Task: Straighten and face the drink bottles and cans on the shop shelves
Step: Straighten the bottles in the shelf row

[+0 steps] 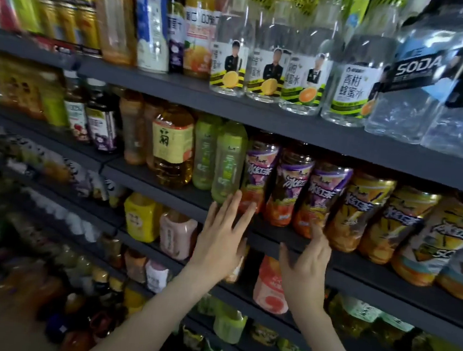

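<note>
While both hands are up at the shelf: the step looks like facing the purple-label tea bottles (292,187), three in a row on the middle shelf (150,178).
Landmark: the purple trio; all places are given off it.
Left hand (223,231): flat, fingers straight and spread. Tips are at the foot of the trio's leftmost bottle and of the green bottle (229,160) just left of it. Contact likely, can't confirm. Holds nothing.
Right hand (305,264): fingers loosely spread, tips at the foot of the trio's rightmost bottle, a bit blurred. Holds nothing.
Neighbours: yellow-label tea bottles (363,215) packed just right of the trio, no visible gap.
Trio state: labels roughly forward and readable. The bottles look tilted, but some of that may be lens warp, can't tell how much.
Do it well: work low on the bottles, near the base, and twist each one rather than shove it, so the label comes square to the front. Bring the bases level with the shelf's front lip and even with the green and yellow neighbours.
Order: probably go one bottle at a time, steadying the next bottle with the other hand.
Risk: the row is tight, so a hard sideways push could knock the neighbours askew or tip one off the lip.
</note>
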### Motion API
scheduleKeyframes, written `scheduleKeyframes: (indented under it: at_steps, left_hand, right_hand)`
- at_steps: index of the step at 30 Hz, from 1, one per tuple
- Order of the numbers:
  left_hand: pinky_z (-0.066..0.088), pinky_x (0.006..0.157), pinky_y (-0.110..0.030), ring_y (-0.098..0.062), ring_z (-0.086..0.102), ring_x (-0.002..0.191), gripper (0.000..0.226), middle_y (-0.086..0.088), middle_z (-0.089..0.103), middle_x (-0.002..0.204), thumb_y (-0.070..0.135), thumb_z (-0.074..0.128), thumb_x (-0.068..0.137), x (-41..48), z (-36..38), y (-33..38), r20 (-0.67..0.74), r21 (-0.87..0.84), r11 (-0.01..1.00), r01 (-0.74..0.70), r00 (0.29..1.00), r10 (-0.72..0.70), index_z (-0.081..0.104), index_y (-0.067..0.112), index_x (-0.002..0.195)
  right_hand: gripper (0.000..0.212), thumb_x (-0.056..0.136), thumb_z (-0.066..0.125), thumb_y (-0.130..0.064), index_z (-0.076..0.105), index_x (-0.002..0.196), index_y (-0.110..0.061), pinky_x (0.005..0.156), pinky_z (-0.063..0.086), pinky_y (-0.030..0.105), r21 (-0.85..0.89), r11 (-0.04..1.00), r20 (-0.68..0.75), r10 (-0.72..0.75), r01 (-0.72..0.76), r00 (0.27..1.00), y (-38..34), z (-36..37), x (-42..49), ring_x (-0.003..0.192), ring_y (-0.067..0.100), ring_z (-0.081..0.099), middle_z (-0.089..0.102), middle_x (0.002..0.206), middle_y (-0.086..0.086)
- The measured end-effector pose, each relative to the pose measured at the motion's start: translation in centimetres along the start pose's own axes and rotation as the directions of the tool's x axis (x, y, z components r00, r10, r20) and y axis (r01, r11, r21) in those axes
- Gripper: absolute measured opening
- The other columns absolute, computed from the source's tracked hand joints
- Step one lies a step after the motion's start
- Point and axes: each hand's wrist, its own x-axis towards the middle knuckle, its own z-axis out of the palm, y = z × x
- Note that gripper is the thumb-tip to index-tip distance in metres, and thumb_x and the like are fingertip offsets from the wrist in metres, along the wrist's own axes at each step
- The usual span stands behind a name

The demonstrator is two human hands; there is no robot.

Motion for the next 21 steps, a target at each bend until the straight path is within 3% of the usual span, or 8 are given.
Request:
scheduleKeyframes:
  at_steps: [4, 9, 12, 15, 21]
  left_hand:
    - [0.004, 0.117, -0.047, -0.027, -0.003, 0.147, 0.075, -0.012, -0.006, 0.159, 0.033, 0.048, 0.095, -3.4, -1.8, -4.0, 0.077, 0.073, 0.986, 0.15, 0.985, -0.155, 0.0, 0.025, 0.152]
    - [-0.003, 0.115, -0.045, -0.028, -0.003, 0.146, 0.067, -0.011, -0.005, 0.159, 0.038, 0.038, 0.094, -5.1, -3.3, -9.3, 0.052, 0.07, 0.958, 0.277, 0.958, -0.281, 0.007, 0.023, 0.152]
    - [0.003, 0.116, -0.049, -0.032, 0.002, 0.146, 0.072, -0.015, -0.003, 0.158, 0.035, 0.048, 0.093, -4.5, -3.7, -13.1, 0.018, 0.103, 0.941, 0.323, 0.945, -0.326, 0.008, 0.021, 0.152]
    - [0.01, 0.115, -0.051, -0.034, 0.005, 0.146, 0.077, -0.016, 0.0, 0.158, 0.036, 0.055, 0.091, -3.4, -3.8, -17.6, -0.003, 0.113, 0.931, 0.348, 0.937, -0.35, 0.009, 0.019, 0.152]
    - [-0.002, 0.115, -0.046, -0.034, -0.001, 0.146, 0.088, -0.017, -0.007, 0.158, 0.029, 0.062, 0.088, -0.1, -3.1, -26.4, 0.03, 0.132, 0.957, 0.257, 0.964, -0.263, 0.003, 0.015, 0.152]
  right_hand:
    - [0.063, 0.083, 0.07, -0.006, 0.037, 0.136, 0.003, 0.098, 0.041, 0.033, 0.111, 0.994, 0.094, 0.004, -0.015, 0.996, -2.8, 2.7, -1.6, 0.124, 0.027, 0.04, 0.047, 0.129, 0.018]
    - [0.062, 0.084, 0.069, -0.004, 0.037, 0.136, 0.003, 0.102, 0.038, 0.033, 0.227, 0.972, 0.17, 0.029, -0.067, 0.985, -6.8, 6.2, -2.0, 0.125, 0.029, 0.04, 0.046, 0.129, 0.017]
    - [0.059, 0.083, 0.071, -0.005, 0.041, 0.132, 0.005, 0.099, 0.047, 0.043, 0.214, 0.976, 0.156, 0.005, -0.038, 0.988, -9.1, 9.0, -1.1, 0.12, 0.032, 0.047, 0.05, 0.123, 0.017]
    - [0.06, 0.084, 0.071, -0.011, 0.039, 0.132, 0.006, 0.095, 0.049, 0.045, 0.203, 0.978, 0.15, 0.013, -0.044, 0.989, -12.2, 12.7, 0.7, 0.118, 0.034, 0.05, 0.05, 0.123, 0.019]
    - [0.089, 0.079, 0.076, -0.031, 0.025, 0.143, 0.003, 0.102, 0.043, 0.047, 0.161, 0.972, 0.0, 0.173, -0.17, 0.985, -19.9, 21.9, 5.5, 0.127, 0.036, 0.039, 0.041, 0.136, 0.022]
